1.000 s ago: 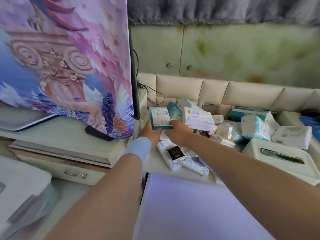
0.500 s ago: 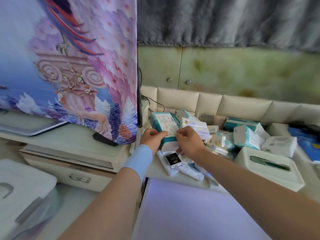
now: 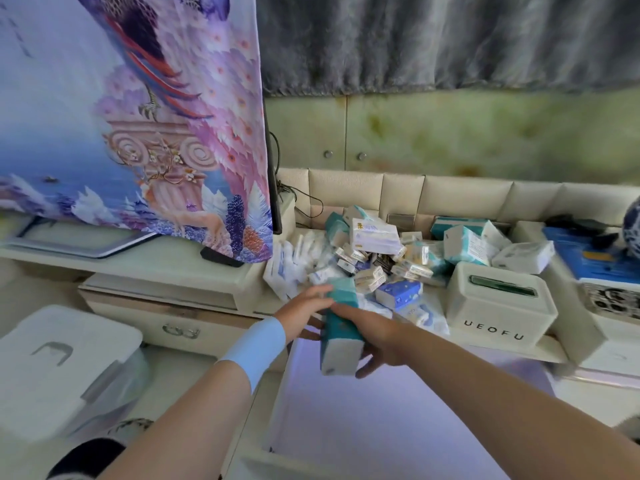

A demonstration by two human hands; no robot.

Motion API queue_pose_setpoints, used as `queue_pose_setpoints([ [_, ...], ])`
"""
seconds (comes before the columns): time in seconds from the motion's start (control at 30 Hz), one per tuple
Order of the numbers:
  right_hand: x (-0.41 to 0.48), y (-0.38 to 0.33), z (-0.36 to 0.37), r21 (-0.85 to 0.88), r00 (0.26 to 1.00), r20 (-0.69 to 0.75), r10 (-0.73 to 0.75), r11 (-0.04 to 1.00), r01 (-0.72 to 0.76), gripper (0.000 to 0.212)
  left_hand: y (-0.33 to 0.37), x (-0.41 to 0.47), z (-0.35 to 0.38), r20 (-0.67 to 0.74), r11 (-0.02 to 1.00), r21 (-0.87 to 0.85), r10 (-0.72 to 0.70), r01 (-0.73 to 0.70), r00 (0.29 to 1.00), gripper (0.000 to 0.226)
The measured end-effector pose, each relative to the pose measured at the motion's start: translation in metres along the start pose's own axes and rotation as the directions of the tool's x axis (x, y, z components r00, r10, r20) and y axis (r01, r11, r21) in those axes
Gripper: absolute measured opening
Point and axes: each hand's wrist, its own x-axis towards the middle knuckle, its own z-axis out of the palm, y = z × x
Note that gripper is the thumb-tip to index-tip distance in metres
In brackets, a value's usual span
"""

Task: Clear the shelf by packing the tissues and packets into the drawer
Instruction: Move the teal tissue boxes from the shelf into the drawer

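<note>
A teal and white tissue pack (image 3: pixel 341 327) is held between both hands above the back edge of the open drawer (image 3: pixel 398 420). My left hand (image 3: pixel 304 308) holds its left side; my right hand (image 3: pixel 375 336) grips it from the right and underneath. Behind them the shelf (image 3: pixel 433 327) carries a heap of tissue packs and small packets (image 3: pixel 374 258), among them a white pack with yellow print (image 3: pixel 374 235) and a blue pack (image 3: pixel 398 293).
A white tissue box marked UEOFU (image 3: pixel 498 306) stands at the shelf's front right. A covered screen (image 3: pixel 131 116) stands on the cabinet to the left. A lidded plastic bin (image 3: pixel 62 368) sits at lower left. Blue items (image 3: pixel 599 258) lie far right.
Both hands have pulled the teal tissue pack off the heap and brought it toward me, over the drawer. The camera has tilted, showing more of the drawer.
</note>
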Motion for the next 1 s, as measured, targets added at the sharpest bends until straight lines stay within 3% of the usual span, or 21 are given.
queue_pose_setpoints([
  [0.1,0.013,0.024,0.012,0.000,0.994,0.067,0.089,0.996,-0.089,0.056,-0.016,-0.004,0.003,0.044,0.946,0.320,-0.071,0.053,0.997,0.035],
  [0.2,0.029,0.049,0.025,-0.130,0.976,0.052,0.210,0.971,-0.201,0.047,-0.043,0.000,0.003,0.063,0.729,0.683,-0.136,0.057,0.989,0.044],
  [0.27,0.040,0.064,0.031,-0.191,0.963,0.011,0.269,0.946,-0.262,0.041,-0.055,0.003,0.004,0.061,0.591,0.806,-0.146,0.037,0.987,0.044],
  [0.37,0.059,0.078,0.036,-0.154,0.955,-0.025,0.297,0.942,-0.297,0.036,-0.067,0.011,0.005,0.073,0.518,0.855,-0.144,0.012,0.987,0.049],
  [0.47,0.076,0.086,0.033,-0.061,0.944,-0.099,0.315,0.945,-0.322,0.043,-0.077,0.019,0.007,0.097,0.496,0.868,-0.130,-0.020,0.987,0.060],
  [0.53,0.085,0.092,0.030,-0.022,0.938,-0.142,0.316,0.946,-0.322,0.034,-0.085,0.027,0.008,0.111,0.491,0.871,-0.132,-0.033,0.985,0.071],
  [0.63,0.098,0.094,0.027,0.047,0.965,-0.067,0.253,0.967,-0.250,0.028,-0.098,0.043,0.009,0.144,0.443,0.895,-0.174,-0.053,0.974,0.086],
  [0.77,0.102,0.077,0.028,0.185,0.986,0.001,0.167,0.969,-0.164,0.019,-0.109,0.054,0.003,0.169,0.290,0.949,-0.140,-0.123,0.976,0.090],
  [0.87,0.107,0.073,0.028,0.203,0.984,-0.076,0.162,0.969,-0.144,0.010,-0.115,0.058,-0.001,0.170,0.183,0.971,-0.083,-0.153,0.982,0.098],
  [1.0,0.122,0.072,0.030,0.233,0.986,-0.130,0.105,0.970,-0.072,0.032,-0.119,0.065,0.005,0.174,0.166,0.971,0.007,-0.173,0.985,0.085],
])
